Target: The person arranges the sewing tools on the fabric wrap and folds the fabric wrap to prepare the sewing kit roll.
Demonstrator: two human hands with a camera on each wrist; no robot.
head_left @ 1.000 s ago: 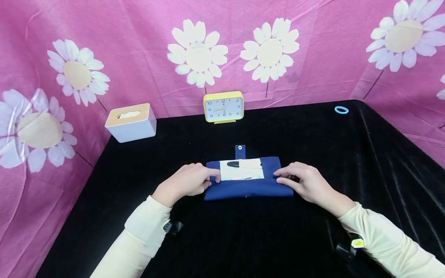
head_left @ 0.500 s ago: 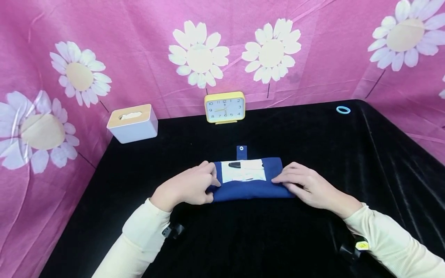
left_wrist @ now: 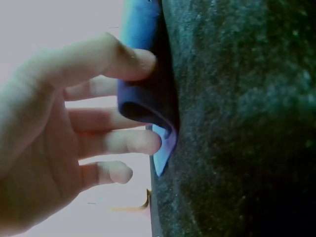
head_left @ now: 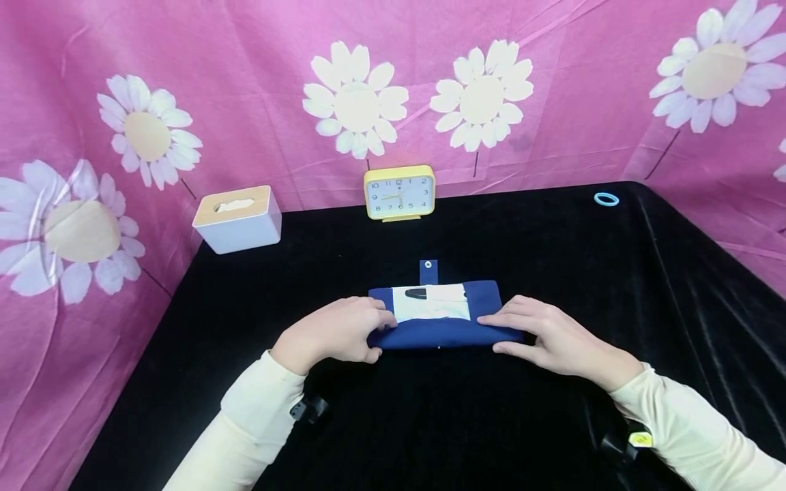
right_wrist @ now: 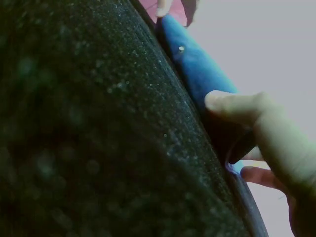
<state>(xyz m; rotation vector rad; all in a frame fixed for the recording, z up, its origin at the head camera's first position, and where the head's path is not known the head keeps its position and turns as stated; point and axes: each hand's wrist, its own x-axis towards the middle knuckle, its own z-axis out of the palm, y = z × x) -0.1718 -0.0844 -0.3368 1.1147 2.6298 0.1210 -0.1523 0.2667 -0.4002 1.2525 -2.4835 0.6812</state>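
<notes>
A navy blue fabric roll-up pouch (head_left: 448, 333) lies partly folded on the black cloth, its near edge doubled over in a thick fold. On its white panel (head_left: 430, 310) rests a slim item with a black end (head_left: 416, 293); its kind is unclear. A strap with a snap (head_left: 428, 271) sticks out from the far edge. My left hand (head_left: 344, 331) grips the fold's left end, thumb on the near side, fingers over the top; the left wrist view shows the curled fabric (left_wrist: 143, 101) between them. My right hand (head_left: 546, 334) pinches the right end likewise, its thumb (right_wrist: 227, 103) against the fold.
A tissue box (head_left: 238, 221) with a wooden top stands at the back left. Behind the pouch is a yellow clock (head_left: 399, 194), and a light blue ring (head_left: 606, 199) lies at the back right. A pink flowered curtain (head_left: 258, 116) hangs around the table.
Both thumbs have shifted to the near edge of the pouch. The fold has turned slightly away from me, covering the lower strip of the white panel and a small item there.
</notes>
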